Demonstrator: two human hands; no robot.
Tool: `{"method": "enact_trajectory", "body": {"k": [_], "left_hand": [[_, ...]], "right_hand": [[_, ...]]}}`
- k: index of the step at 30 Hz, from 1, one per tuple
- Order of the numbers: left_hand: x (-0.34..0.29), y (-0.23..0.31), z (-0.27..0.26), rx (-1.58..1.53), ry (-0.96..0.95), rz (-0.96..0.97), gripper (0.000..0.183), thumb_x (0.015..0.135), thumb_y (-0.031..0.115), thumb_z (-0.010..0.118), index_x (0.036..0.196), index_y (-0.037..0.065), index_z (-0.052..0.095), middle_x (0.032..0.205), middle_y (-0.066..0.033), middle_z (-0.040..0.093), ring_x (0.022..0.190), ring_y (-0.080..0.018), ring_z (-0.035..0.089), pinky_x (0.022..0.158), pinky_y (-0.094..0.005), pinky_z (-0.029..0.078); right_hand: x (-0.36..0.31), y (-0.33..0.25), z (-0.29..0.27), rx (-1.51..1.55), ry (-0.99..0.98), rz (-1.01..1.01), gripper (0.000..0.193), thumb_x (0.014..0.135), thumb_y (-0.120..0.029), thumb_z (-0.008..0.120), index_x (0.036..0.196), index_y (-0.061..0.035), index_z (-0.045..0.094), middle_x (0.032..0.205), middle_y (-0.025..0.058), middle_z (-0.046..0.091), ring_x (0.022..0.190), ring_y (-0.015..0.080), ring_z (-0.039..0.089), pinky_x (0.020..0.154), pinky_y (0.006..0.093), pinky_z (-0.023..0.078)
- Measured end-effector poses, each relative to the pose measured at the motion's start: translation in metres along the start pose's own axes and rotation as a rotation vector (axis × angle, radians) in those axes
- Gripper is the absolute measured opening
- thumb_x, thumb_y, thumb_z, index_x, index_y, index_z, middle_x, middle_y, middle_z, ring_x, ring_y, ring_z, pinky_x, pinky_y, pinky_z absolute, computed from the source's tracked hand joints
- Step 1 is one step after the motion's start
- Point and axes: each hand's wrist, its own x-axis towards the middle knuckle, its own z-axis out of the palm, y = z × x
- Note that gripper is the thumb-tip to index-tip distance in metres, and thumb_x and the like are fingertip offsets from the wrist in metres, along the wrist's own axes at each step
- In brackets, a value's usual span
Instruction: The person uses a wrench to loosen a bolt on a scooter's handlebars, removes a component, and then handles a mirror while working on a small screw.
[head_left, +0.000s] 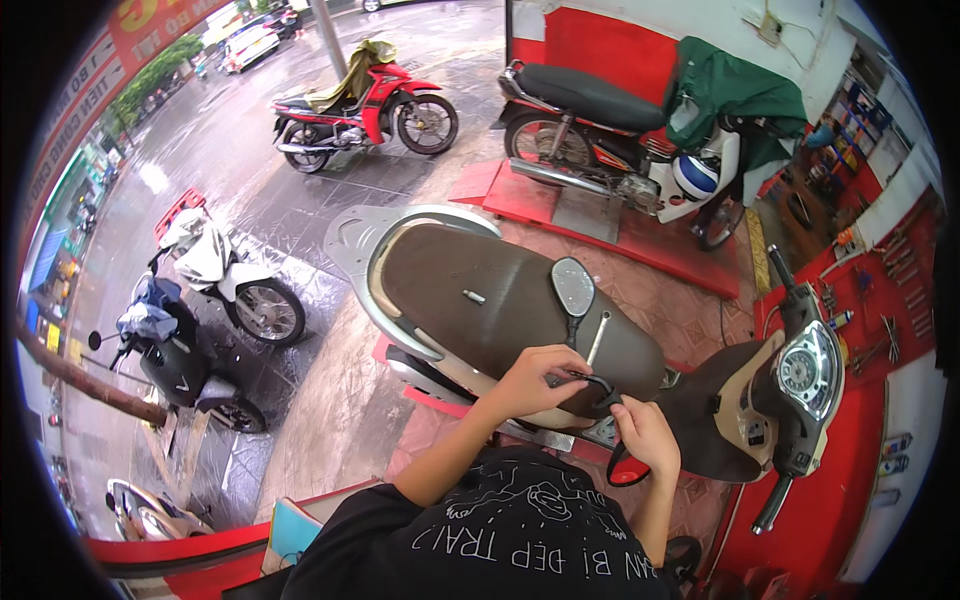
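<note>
Scooter seat [500, 300], brown and broad, serves as the workbench here, with a small silver bolt [474, 296] and a slim metal rod [598, 337] lying loose on it. A black rear-view mirror [574, 288] stands upright at the seat's front end, its stem bending toward the person. The left hand [535, 380] curls closed around that stem at the seat's near edge. The right hand [645, 432], just beside it, pinches the stem's end above a red object [628, 470].
</note>
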Motion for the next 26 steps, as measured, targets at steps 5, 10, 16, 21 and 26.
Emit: {"method": "enact_trajectory", "body": {"k": [5,10,16,21,26], "left_hand": [[0.005,-0.002,0.003,-0.004,-0.021,0.009,0.02,0.086,-0.001,0.079,0.106,-0.001,0.077,0.108,-0.0118,0.076,0.096,-0.0192,0.075,0.085,-0.0321,0.064],[0.005,-0.005,0.011,-0.043,0.034,-0.014,0.021,0.085,0.0,0.081,0.106,-0.002,0.077,0.105,-0.0105,0.077,0.098,-0.0173,0.074,0.091,-0.0303,0.061],[0.008,-0.019,0.021,-0.034,-0.038,-0.062,0.02,0.085,-0.004,0.08,0.105,-0.004,0.076,0.104,-0.0121,0.077,0.099,-0.0176,0.074,0.092,-0.0309,0.06],[0.015,-0.017,0.025,0.036,-0.143,0.076,0.02,0.083,-0.005,0.082,0.103,-0.003,0.077,0.104,-0.0129,0.077,0.1,-0.0175,0.074,0.091,-0.03,0.06],[0.015,-0.022,0.027,-0.043,-0.234,-0.051,0.029,0.086,0.009,0.085,0.114,0.005,0.078,0.106,-0.0115,0.08,0.097,-0.0243,0.078,0.086,-0.0324,0.062]], "right_hand": [[-0.004,0.004,-0.001,-0.027,0.025,0.008,0.035,0.105,-0.028,0.057,0.086,0.0008,0.062,0.063,0.021,0.061,0.061,0.0418,0.063,0.059,0.047,0.048],[-0.009,-0.006,-0.004,-0.013,0.047,-0.015,0.038,0.104,-0.031,0.058,0.085,0.0015,0.061,0.071,0.0253,0.064,0.073,0.0484,0.063,0.065,0.0529,0.048],[-0.026,-0.002,-0.004,-0.068,0.103,0.027,0.039,0.105,-0.033,0.056,0.086,0.0009,0.062,0.071,0.0258,0.062,0.073,0.0475,0.062,0.066,0.0532,0.047],[-0.045,-0.004,0.0,-0.024,0.154,0.067,0.04,0.106,-0.034,0.055,0.09,0.0006,0.065,0.074,0.0253,0.064,0.075,0.0473,0.063,0.069,0.0521,0.049],[-0.061,-0.017,0.007,-0.023,0.159,0.228,0.039,0.105,-0.037,0.056,0.101,-0.0009,0.07,0.083,0.0271,0.068,0.084,0.047,0.067,0.074,0.0514,0.051]]}}
